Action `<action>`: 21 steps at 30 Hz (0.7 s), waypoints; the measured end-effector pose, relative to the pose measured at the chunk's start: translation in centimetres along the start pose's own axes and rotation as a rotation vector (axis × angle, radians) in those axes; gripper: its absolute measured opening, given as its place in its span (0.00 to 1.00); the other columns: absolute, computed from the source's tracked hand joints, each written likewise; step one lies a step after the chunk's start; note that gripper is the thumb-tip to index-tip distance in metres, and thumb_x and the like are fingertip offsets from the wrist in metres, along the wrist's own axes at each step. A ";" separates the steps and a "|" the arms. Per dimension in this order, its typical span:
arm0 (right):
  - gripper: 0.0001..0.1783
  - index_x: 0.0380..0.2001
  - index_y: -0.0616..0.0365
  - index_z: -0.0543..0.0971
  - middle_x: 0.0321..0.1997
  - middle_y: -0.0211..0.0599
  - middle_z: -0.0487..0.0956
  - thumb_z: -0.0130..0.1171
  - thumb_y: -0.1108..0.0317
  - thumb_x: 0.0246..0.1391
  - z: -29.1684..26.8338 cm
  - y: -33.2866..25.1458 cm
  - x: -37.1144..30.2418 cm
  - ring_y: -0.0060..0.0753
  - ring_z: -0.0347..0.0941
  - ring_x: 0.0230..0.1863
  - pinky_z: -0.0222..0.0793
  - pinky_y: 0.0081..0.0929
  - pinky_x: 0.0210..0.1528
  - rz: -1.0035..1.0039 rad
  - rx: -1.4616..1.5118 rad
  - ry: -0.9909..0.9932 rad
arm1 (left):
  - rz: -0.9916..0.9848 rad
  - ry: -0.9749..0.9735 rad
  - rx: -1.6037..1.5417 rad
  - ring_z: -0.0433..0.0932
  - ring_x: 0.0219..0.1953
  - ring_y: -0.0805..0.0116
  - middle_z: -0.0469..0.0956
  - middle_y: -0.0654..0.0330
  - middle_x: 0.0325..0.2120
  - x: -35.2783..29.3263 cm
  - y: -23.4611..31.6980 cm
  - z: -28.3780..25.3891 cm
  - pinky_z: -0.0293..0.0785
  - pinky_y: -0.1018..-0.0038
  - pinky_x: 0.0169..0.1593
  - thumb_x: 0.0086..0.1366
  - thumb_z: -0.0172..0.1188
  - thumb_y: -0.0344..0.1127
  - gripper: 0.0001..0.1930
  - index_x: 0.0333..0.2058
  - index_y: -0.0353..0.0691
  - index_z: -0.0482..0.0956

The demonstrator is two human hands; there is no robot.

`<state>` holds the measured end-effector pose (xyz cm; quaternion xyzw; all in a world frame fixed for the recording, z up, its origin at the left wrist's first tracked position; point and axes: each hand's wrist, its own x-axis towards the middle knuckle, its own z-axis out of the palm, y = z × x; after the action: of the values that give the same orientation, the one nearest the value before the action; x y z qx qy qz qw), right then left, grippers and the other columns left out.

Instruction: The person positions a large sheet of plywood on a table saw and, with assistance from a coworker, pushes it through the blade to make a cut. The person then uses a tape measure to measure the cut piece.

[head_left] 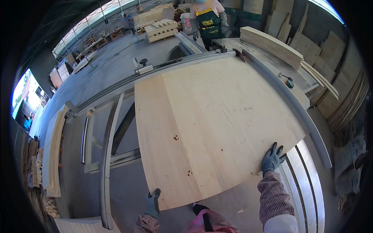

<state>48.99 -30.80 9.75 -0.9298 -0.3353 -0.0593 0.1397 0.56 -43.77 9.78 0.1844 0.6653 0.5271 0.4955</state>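
A large pale plywood sheet (210, 120) with a few dark knots lies across the saw table's frame in front of me. My left hand (152, 203), in a grey-blue glove, is closed round the sheet's near left corner, its fingers partly hidden by the edge. On the near right edge rests my right hand (273, 158), gloved alike, fingers spread over the top face. The sheet's right side runs beside a long metal fence (289, 99). Its far edge lies along a metal rail (186, 61).
Slotted metal table strips (305, 182) lie right of my right arm. A plywood stack (272, 44) stands at the far right, near a small green-and-black tool (289, 82). A co-worker in a dark apron (210, 25) stands beyond the rail. Boards (54, 151) are stacked at left.
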 end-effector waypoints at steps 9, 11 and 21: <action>0.25 0.59 0.32 0.62 0.67 0.39 0.51 0.43 0.53 0.56 -0.3 -0.2 -0.5 0.66 0.40 0.65 0.38 0.56 0.64 -0.011 0.013 -0.005 | -0.019 -0.004 0.001 0.74 0.31 0.65 0.73 0.56 0.32 0.4 -0.2 -0.2 0.74 0.70 0.33 0.58 0.60 0.38 0.20 0.44 0.30 0.70; 0.26 0.59 0.33 0.62 0.67 0.41 0.51 0.44 0.55 0.55 -0.5 -0.2 -0.8 0.66 0.39 0.65 0.38 0.56 0.64 -0.013 0.026 -0.004 | -0.008 0.005 0.014 0.74 0.31 0.65 0.73 0.55 0.33 1.2 -1.3 -1.2 0.74 0.70 0.33 0.58 0.59 0.38 0.21 0.45 0.30 0.69; 0.26 0.59 0.35 0.62 0.67 0.41 0.51 0.45 0.56 0.55 -0.8 -0.4 -1.1 0.65 0.37 0.66 0.35 0.57 0.64 -0.029 0.086 -0.003 | 0.013 0.023 0.043 0.75 0.34 0.62 0.74 0.54 0.34 -0.1 0.6 -0.2 0.74 0.66 0.36 0.57 0.60 0.41 0.22 0.44 0.30 0.70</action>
<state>47.87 -31.41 10.38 -0.9180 -0.3513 -0.0453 0.1783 0.32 -43.75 10.33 0.1933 0.6811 0.5177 0.4804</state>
